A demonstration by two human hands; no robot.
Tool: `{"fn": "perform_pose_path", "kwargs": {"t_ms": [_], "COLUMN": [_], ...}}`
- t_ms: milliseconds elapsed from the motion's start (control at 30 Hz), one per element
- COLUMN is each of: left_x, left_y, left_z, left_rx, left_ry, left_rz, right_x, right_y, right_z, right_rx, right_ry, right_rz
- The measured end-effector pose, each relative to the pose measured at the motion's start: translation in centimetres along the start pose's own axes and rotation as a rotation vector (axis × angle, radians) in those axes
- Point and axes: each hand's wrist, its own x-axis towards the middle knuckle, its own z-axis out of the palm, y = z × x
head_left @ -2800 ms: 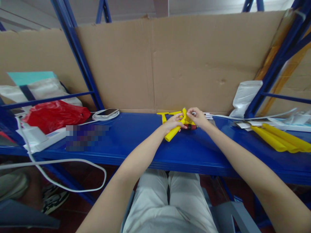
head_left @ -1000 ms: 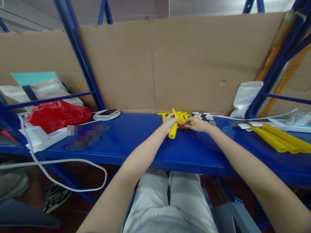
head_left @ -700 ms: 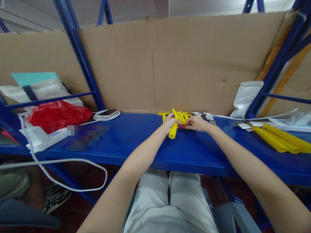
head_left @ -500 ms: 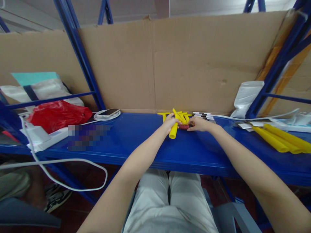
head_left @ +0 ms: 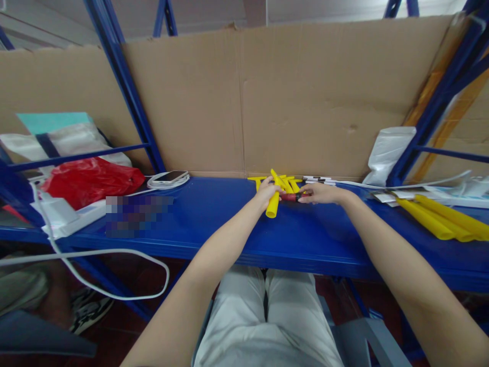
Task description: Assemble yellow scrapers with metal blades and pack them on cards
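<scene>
My left hand (head_left: 266,193) is wrapped round a yellow tube (head_left: 272,205) and tilts it with the near end toward me. Just to the right, my right hand (head_left: 318,193) has its fingers closed on the dark end of a red-and-black stick-like tool (head_left: 291,197). Its exact kind is too small to make out. The tool's red end reaches left to the fingers of my left hand, and I cannot tell whether it touches the tube. Behind both hands lie several yellow T-shaped pieces (head_left: 284,182).
On the blue shelf (head_left: 214,219), black-and-white sticks (head_left: 320,180) lie behind my right hand. More yellow tubes (head_left: 439,219) are at the right, near a white pouch (head_left: 387,155). A phone (head_left: 171,176), a red bag (head_left: 93,181) and a power strip (head_left: 82,219) sit left. Cardboard (head_left: 298,97) stands behind.
My right hand has moved a little to the right, and more of the red-and-black tool now shows between the hands. My left hand and the yellow tube are almost unchanged.
</scene>
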Motion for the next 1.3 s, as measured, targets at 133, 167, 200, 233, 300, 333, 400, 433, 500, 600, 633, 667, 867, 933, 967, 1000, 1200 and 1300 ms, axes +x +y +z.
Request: {"fn": "perform_pose_path", "kwargs": {"t_ms": [133, 167, 200, 233, 300, 333, 400, 433, 500, 600, 633, 667, 867, 933, 967, 1000, 1200, 1300], "left_x": [0.3, 0.3, 0.3, 0.3, 0.2, 0.2, 0.1, 0.0, -0.1, -0.2, -0.2, -0.2, 0.2, 0.4, 0.5, 0.6, 0.7, 0.6], "left_y": [0.1, 0.1, 0.1, 0.2, 0.2, 0.2, 0.3, 0.3, 0.4, 0.4, 0.4, 0.4, 0.1, -0.1, -0.2, -0.3, -0.5, -0.4], "left_z": [0.0, 0.0, 0.0, 0.0, 0.0, 0.0, 0.1, 0.1, 0.1, 0.1, 0.1, 0.1, 0.1, 0.1, 0.1, 0.1, 0.2, 0.2], "left_rx": [-0.045, -0.056, -0.063, -0.067, -0.067, -0.067, -0.074, -0.078, -0.08, -0.075, -0.076, -0.081, -0.105, -0.103, -0.103, -0.106, -0.12, -0.115], "left_ry": [0.003, 0.005, 0.009, 0.012, 0.016, 0.014, 0.007, 0.003, -0.002, -0.008, -0.007, -0.004, -0.026, -0.049, -0.054, -0.055, -0.047, -0.059], "left_rz": [0.028, 0.035, 0.038, 0.037, 0.024, 0.018, 0.014, 0.013, 0.01, -0.001, -0.002, -0.001, -0.005, -0.011, -0.013, -0.013, -0.011, -0.008], "right_x": [-0.4, -0.4, -0.4, -0.3, -0.1, 0.1, 0.3, 0.5, 0.6, 0.8, 0.9, 1.0, 1.5, 1.5, 1.4, 1.4, 0.9, 0.9], "right_y": [-0.4, -0.5, -0.6, -0.7, -0.7, -0.6, -0.4, -0.2, 0.3, 1.2, 1.5, 1.8, 3.2, 3.1, 3.0, 2.8, 1.7, 1.7], "right_z": [-0.4, -0.5, -0.6, -0.7, -0.9, -1.0, -1.4, -1.6, -2.0, -2.5, -2.6, -2.7, -2.7, -2.7, -2.7, -2.7, -2.6, -2.7], "right_rx": [0.241, 0.303, 0.369, 0.436, 0.563, 0.621, 0.717, 0.754, 0.797, 0.812, 0.815, 0.819, 0.821, 0.8, 0.786, 0.772, 0.775, 0.77], "right_ry": [0.208, 0.275, 0.344, 0.418, 0.569, 0.647, 0.791, 0.855, 0.968, 1.098, 1.132, 1.159, 1.209, 1.232, 1.248, 1.266, 1.33, 1.33], "right_rz": [-0.052, -0.039, -0.021, -0.005, 0.019, 0.026, 0.033, 0.034, 0.028, 0.021, 0.02, 0.017, -0.058, -0.059, -0.05, -0.037, -0.005, -0.015]}}
